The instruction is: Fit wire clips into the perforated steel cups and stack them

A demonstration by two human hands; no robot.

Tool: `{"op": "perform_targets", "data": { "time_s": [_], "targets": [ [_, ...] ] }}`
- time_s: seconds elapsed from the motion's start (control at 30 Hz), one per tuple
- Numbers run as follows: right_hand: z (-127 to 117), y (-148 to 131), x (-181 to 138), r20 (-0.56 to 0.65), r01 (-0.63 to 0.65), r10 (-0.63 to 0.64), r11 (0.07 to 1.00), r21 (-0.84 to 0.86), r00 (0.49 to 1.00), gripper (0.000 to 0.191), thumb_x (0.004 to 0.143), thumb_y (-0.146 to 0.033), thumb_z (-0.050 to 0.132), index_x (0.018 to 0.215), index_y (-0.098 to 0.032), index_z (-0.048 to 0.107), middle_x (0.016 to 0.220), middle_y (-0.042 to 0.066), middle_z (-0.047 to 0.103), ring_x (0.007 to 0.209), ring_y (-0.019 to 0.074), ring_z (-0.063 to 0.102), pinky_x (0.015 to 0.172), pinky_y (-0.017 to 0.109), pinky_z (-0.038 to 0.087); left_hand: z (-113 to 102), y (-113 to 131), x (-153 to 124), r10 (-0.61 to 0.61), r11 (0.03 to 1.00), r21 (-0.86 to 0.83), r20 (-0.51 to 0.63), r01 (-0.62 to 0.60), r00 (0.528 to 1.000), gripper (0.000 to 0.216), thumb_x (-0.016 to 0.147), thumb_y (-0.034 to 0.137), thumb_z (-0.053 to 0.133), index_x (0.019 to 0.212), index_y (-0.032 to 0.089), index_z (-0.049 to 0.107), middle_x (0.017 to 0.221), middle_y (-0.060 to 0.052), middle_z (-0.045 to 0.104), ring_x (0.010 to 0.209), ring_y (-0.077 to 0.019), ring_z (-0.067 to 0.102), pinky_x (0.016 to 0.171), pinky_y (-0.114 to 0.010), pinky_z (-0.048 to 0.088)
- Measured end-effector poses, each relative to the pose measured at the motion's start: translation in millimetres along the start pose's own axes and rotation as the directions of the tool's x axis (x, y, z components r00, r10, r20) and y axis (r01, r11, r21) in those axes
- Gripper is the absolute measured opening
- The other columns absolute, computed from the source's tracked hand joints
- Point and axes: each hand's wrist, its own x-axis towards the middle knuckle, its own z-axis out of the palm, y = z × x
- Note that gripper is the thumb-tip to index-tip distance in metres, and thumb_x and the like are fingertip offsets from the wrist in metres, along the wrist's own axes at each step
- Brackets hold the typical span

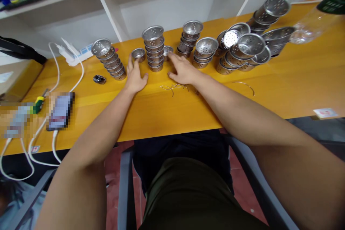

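Observation:
My left hand [135,77] lies flat on the yellow table [172,111], fingers stretched out toward a single small perforated metal cup [138,54], fingertips at its base. My right hand [182,70] also rests palm down with fingers spread, its fingertips beside another single cup [167,51]. Between both hands stands a stack of metal strainer cups [154,48]. Thin wire pieces [174,87] lie on the table just below my right hand.
More cup stacks stand along the back: a leaning stack [109,57] at left, stacks [190,37] and a jumbled pile [250,45] at right. A white power strip [77,52] with cables, a phone [59,111] and a small metal part [99,78] lie left.

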Motion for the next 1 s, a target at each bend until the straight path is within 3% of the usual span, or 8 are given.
{"op": "perform_targets", "data": {
  "time_s": [0.2, 0.33, 0.47, 0.57, 0.7, 0.8, 0.9, 1.0],
  "targets": [
    [2.6, -0.4, -2.2, -0.052, -0.058, 0.056, 0.998, -0.035, 0.997, 0.107, 0.109, -0.04, 0.085, 0.203, -0.006, 0.046, 0.194, 0.034, 0.056, 0.186, 0.0615, 0.053, 0.161, 0.078, 0.04, -6.9, -22.8, 39.3, 0.127, 0.992, -0.02, 0.055, -0.126, 0.99, 0.117, 0.094, 0.033, 0.097, 0.196, 0.013, 0.044, 0.218, -0.03, 0.028, 0.209, -0.0526, 0.019, 0.173, -0.079, 0.004],
    [4.2, 5.4, -4.0, -0.082, -0.069, 0.063, 0.995, -0.078, 0.995, 0.083, 0.113, -0.048, 0.085, 0.184, -0.007, 0.069, 0.177, 0.033, 0.063, 0.172, 0.0627, 0.065, 0.154, 0.081, 0.051, -2.4, -30.3, 55.9, 0.103, 0.994, 0.027, -0.028, -0.102, 0.994, 0.096, 0.085, 0.033, 0.099, 0.174, 0.018, 0.067, 0.196, -0.03, 0.062, 0.196, -0.0626, 0.04, 0.168, -0.091, 0.016],
    [5.3, 11.2, -6.0, -0.093, -0.051, 0.04, 0.992, -0.119, 0.995, 0.056, 0.112, -0.058, 0.091, 0.141, -0.01, 0.089, 0.168, 0.031, 0.067, 0.16, 0.0643, 0.073, 0.143, 0.087, 0.062, -0.3, -12.3, 38.0, 0.094, 0.978, 0.189, -0.04, -0.085, 0.995, 0.054, 0.09, 0.029, 0.088, 0.142, 0.018, 0.08, 0.163, -0.03, 0.079, 0.174, -0.0662, 0.058, 0.156, -0.1, 0.035],
    [2.7, 6.1, -9.1, -0.097, -0.072, 0.059, 0.988, -0.134, 0.993, 0.057, 0.109, -0.058, 0.095, 0.138, -0.01, 0.09, 0.166, 0.033, 0.07, 0.156, 0.067, 0.075, 0.138, 0.09, 0.063, -8.8, 10.6, 12.0, 0.086, 0.955, 0.277, 0.086, -0.107, 0.993, 0.032, 0.099, 0.031, 0.081, 0.127, 0.015, 0.082, 0.154, -0.037, 0.079, 0.162, -0.0704, 0.065, 0.144, -0.102, 0.049],
    [-11.9, -9.6, -16.4, -0.033, -0.092, 0.087, 0.979, -0.184, 0.996, 0.044, 0.11, -0.044, 0.089, 0.14, -0.012, 0.09, 0.159, 0.033, 0.08, 0.144, 0.0613, 0.083, 0.128, 0.082, 0.072, -28.0, 37.8, -17.2, 0.09, 0.934, 0.33, 0.164, -0.14, 0.982, 0.006, 0.106, 0.031, 0.077, 0.106, 0.024, 0.078, 0.133, -0.027, 0.086, 0.137, -0.0561, 0.083, 0.125, -0.082, 0.074],
    [-27.5, -17.7, -23.4, -0.009, -0.084, 0.083, 0.98, -0.183, 0.996, 0.025, 0.111, -0.043, 0.087, 0.121, -0.02, 0.092, 0.132, 0.025, 0.091, 0.125, 0.0516, 0.089, 0.116, 0.072, 0.077, -41.8, 49.5, -28.1, 0.07, 0.931, 0.331, 0.251, -0.154, 0.965, 0.007, 0.11, 0.03, 0.074, 0.105, 0.027, 0.074, 0.122, -0.02, 0.089, 0.118, -0.0469, 0.088, 0.111, -0.069, 0.079],
    [-40.9, -21.1, -29.7, 0.071, -0.061, 0.071, 0.989, -0.138, 0.995, 0.018, 0.107, -0.042, 0.093, 0.102, -0.026, 0.087, 0.109, 0.017, 0.09, 0.112, 0.0465, 0.088, 0.11, 0.067, 0.076, -49.3, 50.3, -29.1, 0.152, 0.945, 0.224, 0.345, -0.239, 0.926, 0.008, 0.11, 0.023, 0.069, 0.112, 0.026, 0.077, 0.13, -0.019, 0.092, 0.123, -0.0431, 0.089, 0.119, -0.063, 0.075],
    [-49.3, -24.0, -33.0, 0.153, -0.052, 0.076, 0.987, -0.153, 0.985, 0.013, 0.098, -0.025, 0.098, 0.101, -0.025, 0.085, 0.112, 0.016, 0.089, 0.113, 0.0452, 0.087, 0.107, 0.062, 0.073, -49.2, 44.3, -24.5, 0.186, 0.958, 0.149, 0.336, -0.247, 0.923, 0.017, 0.105, 0.015, 0.071, 0.117, 0.024, 0.078, 0.138, -0.018, 0.092, 0.133, -0.0411, 0.088, 0.128, -0.06, 0.071]
  ]
}}
